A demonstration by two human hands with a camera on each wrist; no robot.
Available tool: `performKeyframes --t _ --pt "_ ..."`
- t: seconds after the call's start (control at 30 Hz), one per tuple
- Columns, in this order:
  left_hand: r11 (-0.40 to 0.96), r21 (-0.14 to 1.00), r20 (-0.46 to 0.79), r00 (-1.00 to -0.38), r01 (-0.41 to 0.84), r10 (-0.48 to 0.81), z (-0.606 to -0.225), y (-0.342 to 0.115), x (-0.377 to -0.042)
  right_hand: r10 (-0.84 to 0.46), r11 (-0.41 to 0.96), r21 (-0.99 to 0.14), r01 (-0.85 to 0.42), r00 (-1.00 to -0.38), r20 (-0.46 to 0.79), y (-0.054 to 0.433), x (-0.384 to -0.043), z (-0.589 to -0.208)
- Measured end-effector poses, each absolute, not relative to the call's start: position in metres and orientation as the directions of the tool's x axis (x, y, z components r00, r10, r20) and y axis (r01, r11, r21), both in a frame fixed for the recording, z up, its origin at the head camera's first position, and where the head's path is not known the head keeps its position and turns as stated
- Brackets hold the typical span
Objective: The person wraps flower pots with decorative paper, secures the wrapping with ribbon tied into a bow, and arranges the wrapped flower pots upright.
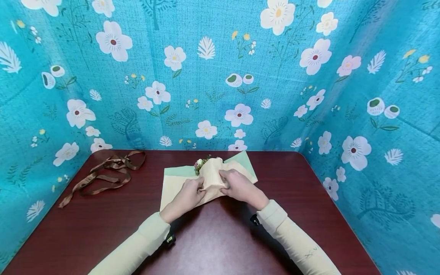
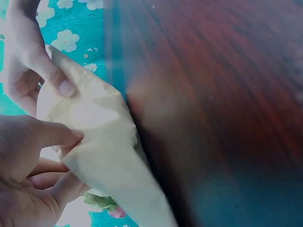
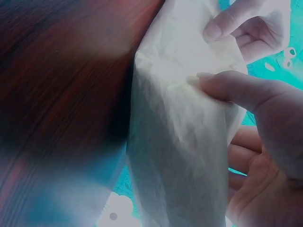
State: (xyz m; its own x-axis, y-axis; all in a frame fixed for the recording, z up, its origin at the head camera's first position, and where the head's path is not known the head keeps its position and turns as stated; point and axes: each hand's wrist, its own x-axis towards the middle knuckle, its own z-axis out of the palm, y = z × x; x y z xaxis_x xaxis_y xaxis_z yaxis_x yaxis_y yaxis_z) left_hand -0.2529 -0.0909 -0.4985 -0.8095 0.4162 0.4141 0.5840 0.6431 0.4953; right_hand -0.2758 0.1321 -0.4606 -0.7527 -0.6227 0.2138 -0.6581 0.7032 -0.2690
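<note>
Cream wrapping paper, part-folded, on dark red table
Paper lies between and just beyond the hands, long axis left to right; left hand and right hand equally near, each pinching a side of its raised fold; flowers at paper's far side, pale green sheet behind it, brown ribbon to its left; no legible writing or brands

Curtained-off indoor work corner, blue floral cloth on three sides, dark-red wood-grained table
</note>
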Motion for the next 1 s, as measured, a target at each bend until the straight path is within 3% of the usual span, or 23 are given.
performKeyframes --t 0.13,0.4,0.77,1.0 --pt "0.666 0.488 0.423 -0.820 0.564 0.384 -0.496 -0.090 -0.248 -0.631 0.685 -0.284 -0.671 -0.741 0.229 0.131 -0.276 -0.460" --pt "0.678 0.414 0.457 -0.783 0.607 0.422 -0.489 -0.084 -0.243 -0.623 0.675 -0.328 -0.661 -0.749 0.225 0.134 -0.277 -0.462" --pt "0.697 0.426 0.383 -0.813 0.577 0.439 -0.495 -0.082 -0.247 -0.586 0.715 -0.360 -0.599 -0.795 0.158 0.141 -0.278 -0.467" --pt "0.693 0.406 0.430 -0.794 0.596 0.430 -0.494 -0.082 -0.244 -0.621 0.691 -0.324 -0.646 -0.760 0.192 0.141 -0.279 -0.471"
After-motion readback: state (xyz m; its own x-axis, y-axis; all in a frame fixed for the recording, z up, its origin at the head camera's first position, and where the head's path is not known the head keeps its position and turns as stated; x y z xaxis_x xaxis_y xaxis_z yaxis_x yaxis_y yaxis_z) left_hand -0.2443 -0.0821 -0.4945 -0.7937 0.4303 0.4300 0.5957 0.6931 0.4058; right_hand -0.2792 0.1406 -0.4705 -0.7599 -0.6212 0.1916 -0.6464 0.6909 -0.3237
